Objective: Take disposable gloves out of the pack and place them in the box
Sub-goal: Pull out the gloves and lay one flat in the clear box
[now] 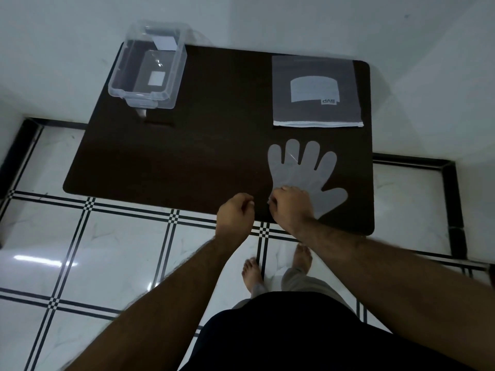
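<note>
A clear disposable glove [302, 172] lies flat on the dark table [187, 162], fingers pointing away from me. My right hand [290, 207] rests on its cuff end at the near table edge, fingers curled and pinching the cuff's left corner. My left hand [235, 212] hovers just left of it, fingers curled with nothing visible in them. The glove pack [316, 92], a flat plastic bag with a white label, lies at the back right. The clear plastic box [147, 65] stands open at the back left, with a label on its bottom.
The table stands against a white wall at the back. Below and around it is a glossy white tiled floor [107, 250] with black lines. My bare feet [278, 266] stand close to the table's near edge.
</note>
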### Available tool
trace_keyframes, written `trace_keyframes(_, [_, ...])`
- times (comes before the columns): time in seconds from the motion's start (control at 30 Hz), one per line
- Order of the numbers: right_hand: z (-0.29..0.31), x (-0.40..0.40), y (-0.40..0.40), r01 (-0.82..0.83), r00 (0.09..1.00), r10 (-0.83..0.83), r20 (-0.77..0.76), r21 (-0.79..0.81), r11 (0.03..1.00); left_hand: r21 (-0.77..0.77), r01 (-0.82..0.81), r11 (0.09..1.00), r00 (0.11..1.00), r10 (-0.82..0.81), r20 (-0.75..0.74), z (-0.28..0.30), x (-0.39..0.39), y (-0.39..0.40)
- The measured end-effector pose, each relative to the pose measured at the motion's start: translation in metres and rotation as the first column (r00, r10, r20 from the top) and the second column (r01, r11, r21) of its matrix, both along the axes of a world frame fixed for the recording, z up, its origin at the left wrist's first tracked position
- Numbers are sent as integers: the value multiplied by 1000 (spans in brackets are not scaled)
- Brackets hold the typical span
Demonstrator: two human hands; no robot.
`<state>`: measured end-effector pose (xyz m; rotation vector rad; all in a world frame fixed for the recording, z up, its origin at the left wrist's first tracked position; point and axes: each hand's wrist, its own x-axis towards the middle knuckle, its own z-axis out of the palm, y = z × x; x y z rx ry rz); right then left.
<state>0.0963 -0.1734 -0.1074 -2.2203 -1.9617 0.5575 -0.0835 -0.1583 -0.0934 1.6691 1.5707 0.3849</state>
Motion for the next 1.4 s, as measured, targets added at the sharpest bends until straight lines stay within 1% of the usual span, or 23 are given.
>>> trace_keyframes(0.07, [0,1,-1,14,1000,-14,-26,13,1000,-24,-32,999,999,32,12,-3,3,2])
trace_keyframes(0.1, [0,2,-2,38,997,-35,-70,38,999,-45,-48,998,999,49,22,-4,5,4])
trace_keyframes(0.17, [0,4,-3,138,971,-119,-209,75,988,-132,-91,987,993,100,64,-7,10,9])
trace_keyframes(0.2, [1,6,-4,198,946,-173,-275,63,978,-204,-121,971,985,144,98,-7,14,12])
trace_keyframes(0.27, [1,10,-3,296,883,-267,-385,15,955,-368,-201,908,946,278,170,-8,24,18])
trace_keyframes(0.33, [1,14,-3,369,816,-342,-467,-35,929,-526,-263,809,871,433,232,-8,38,23])
trace_keyframes(0.4, [1,17,-4,405,769,-390,-506,-86,910,-662,-270,699,764,574,294,-6,50,27])
trace_keyframes(0.43, [0,19,-5,406,759,-400,-514,-108,908,-706,-262,658,718,621,313,-5,55,29])
trace_keyframes(0.47, [-1,21,-5,398,755,-403,-517,-126,909,-732,-248,635,693,644,324,-4,59,32])
trace_keyframes(0.5, [-3,23,-6,389,751,-402,-524,-142,910,-747,-234,623,681,653,331,-3,62,33])
trace_keyframes(0.6, [-3,26,-8,366,721,-404,-563,-186,912,-762,-221,609,688,651,320,3,70,37])
trace_keyframes(0.77, [-4,28,-11,427,656,-462,-596,-211,879,-728,-292,620,711,650,269,0,78,39])
trace_keyframes(0.9, [-2,28,-7,478,641,-510,-574,-222,850,-754,-314,577,681,690,245,-2,78,40])
trace_keyframes(0.97, [-1,29,-5,469,623,-514,-590,-245,849,-765,-301,569,662,703,262,-2,77,39])
trace_keyframes(1.07, [2,29,-3,442,551,-530,-645,-313,841,-775,-268,572,645,704,297,-2,78,38])
trace_keyframes(1.13, [5,29,-2,470,502,-568,-652,-345,812,-776,-258,575,642,702,307,-3,79,38])
trace_keyframes(1.17, [7,30,-2,482,494,-578,-650,-349,804,-779,-249,576,643,700,312,-2,79,38])
trace_keyframes(1.27, [12,31,0,481,530,-576,-623,-338,809,-785,-217,580,654,684,324,-4,78,39])
trace_keyframes(1.33, [14,33,2,481,558,-578,-596,-335,810,-787,-225,574,653,689,315,-4,78,40])
trace_keyframes(1.4, [16,35,3,491,554,-597,-580,-351,797,-791,-241,562,649,700,300,-6,77,41])
